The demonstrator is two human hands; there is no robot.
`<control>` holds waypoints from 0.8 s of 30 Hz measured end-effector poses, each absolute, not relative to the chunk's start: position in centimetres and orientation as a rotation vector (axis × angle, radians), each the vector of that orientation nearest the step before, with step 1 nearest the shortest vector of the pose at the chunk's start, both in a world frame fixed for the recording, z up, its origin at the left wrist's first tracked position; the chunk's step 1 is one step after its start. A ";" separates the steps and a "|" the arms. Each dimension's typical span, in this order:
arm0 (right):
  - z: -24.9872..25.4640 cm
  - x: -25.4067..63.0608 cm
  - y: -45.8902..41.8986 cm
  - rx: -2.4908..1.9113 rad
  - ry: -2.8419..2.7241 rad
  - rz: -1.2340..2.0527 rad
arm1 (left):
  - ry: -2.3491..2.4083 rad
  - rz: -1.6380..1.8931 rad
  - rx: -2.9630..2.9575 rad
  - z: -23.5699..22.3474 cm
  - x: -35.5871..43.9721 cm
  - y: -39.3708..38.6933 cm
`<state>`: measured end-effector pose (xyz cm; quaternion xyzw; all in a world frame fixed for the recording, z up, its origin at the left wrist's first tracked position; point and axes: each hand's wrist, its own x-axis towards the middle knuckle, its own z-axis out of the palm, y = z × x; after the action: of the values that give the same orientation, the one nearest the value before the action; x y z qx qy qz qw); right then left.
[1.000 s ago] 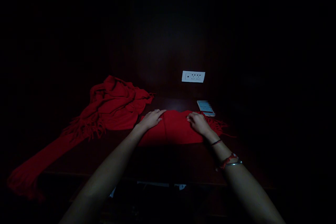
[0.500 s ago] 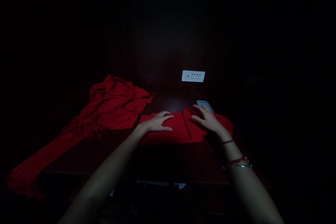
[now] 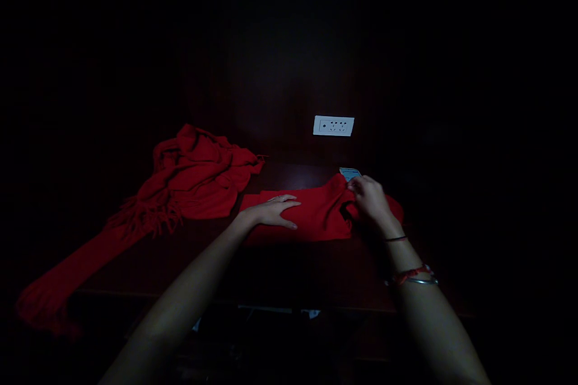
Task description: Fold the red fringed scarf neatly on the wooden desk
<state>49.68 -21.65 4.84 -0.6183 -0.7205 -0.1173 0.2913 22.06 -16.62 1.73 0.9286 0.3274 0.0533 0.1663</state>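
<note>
A folded red cloth, perhaps a scarf [image 3: 311, 216], lies on the dark table in front of me. My left hand [image 3: 273, 213] rests flat on its left part, thumb and fingers spread, with a ring on one finger. At the cloth's far right, my right hand [image 3: 368, 195] pinches its far edge and lifts it, so the fabric bunches and a dark gap opens beneath. The fingertips are partly hidden by the hand and cloth.
A crumpled red scarf [image 3: 198, 174] with fringe lies at the left, one fringed end [image 3: 49, 307] hanging over the table's front edge. Behind my right hand is a phone [image 3: 349, 173]. A white socket panel [image 3: 334, 126] sits on the dark back wall.
My right hand has closed from spread fingers into a pinch on the cloth and pulled its edge up, covering part of the phone. The left hand stays in place.
</note>
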 end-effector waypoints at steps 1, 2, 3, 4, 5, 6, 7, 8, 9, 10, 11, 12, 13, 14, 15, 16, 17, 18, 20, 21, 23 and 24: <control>5.1 50.7 -21.8 -1.762 -1.775 -0.388 | 0.937 0.163 2.646 1.8 22.1 -16.6; 5.3 51.7 -21.9 -1.859 -1.672 -0.423 | 0.946 0.187 2.648 1.9 22.1 -16.7; 5.4 52.4 -21.9 -1.929 -1.606 -0.426 | 0.959 0.220 2.652 2.0 22.1 -16.7; 5.4 52.8 -21.9 -1.956 -1.589 -0.403 | 0.971 0.255 2.657 2.1 22.1 -16.8; 5.4 52.9 -22.0 -1.930 -1.623 -0.363 | 0.976 0.282 2.662 2.3 22.2 -16.9; 5.3 52.6 -22.0 -1.856 -1.708 -0.307 | 0.972 0.292 2.665 2.4 22.2 -17.1; 5.2 52.1 -22.0 -1.744 -1.838 -0.232 | 0.957 0.280 2.667 2.5 22.3 -17.3; 5.0 51.2 -22.0 -1.611 -2.000 -0.139 | 0.934 0.244 2.669 2.6 22.3 -17.5; 4.8 50.3 -22.0 -1.480 -2.175 -0.033 | 0.914 0.195 2.671 2.6 22.4 -17.6; 4.6 49.3 -22.1 -1.373 -2.339 0.071 | 0.900 0.141 2.673 2.6 22.5 -17.7; 4.3 48.2 -22.1 -1.308 -2.471 0.160 | 0.893 0.092 2.675 2.5 22.6 -17.8; 4.0 47.3 -22.1 -1.282 -2.564 0.217 | 0.896 0.056 2.679 2.4 22.6 -17.8; 3.8 46.6 -22.1 -1.280 -2.623 0.240 | 0.905 0.037 2.683 2.2 22.7 -17.7; 3.6 45.9 -22.1 -1.286 -2.654 0.237 | 0.916 0.035 2.688 2.1 22.7 -17.7; 3.5 45.5 -22.1 -1.285 -2.666 0.221 | 0.924 0.043 2.692 2.0 22.7 -17.6; 3.4 45.2 -22.2 -1.272 -2.671 0.205 | 0.932 0.055 2.696 1.9 22.6 -17.5; 3.5 45.0 -22.2 -1.253 -2.674 0.194 | 0.941 0.067 2.700 1.8 22.5 -17.4; 3.5 44.9 -22.2 -1.234 -2.669 0.188 | 0.952 0.075 2.701 1.8 22.5 -17.3; 3.8 44.9 -22.3 -1.207 -2.626 0.185 | 0.970 0.093 2.701 1.9 22.3 -17.2; 4.0 45.0 -22.3 -1.207 -2.572 0.178 | 0.980 0.125 2.703 2.0 22.2 -17.2; 4.4 45.4 -22.3 -1.263 -2.364 0.123 | 1.010 0.259 2.713 2.2 22.2 -17.1; 4.7 45.9 -22.3 -1.317 -2.210 0.076 | 1.034 0.357 2.716 2.4 22.2 -17.0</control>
<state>45.86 -22.27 4.68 -0.4913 -0.8243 0.0282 0.2799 22.16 -17.03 2.37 0.9224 0.3510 0.1213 0.1066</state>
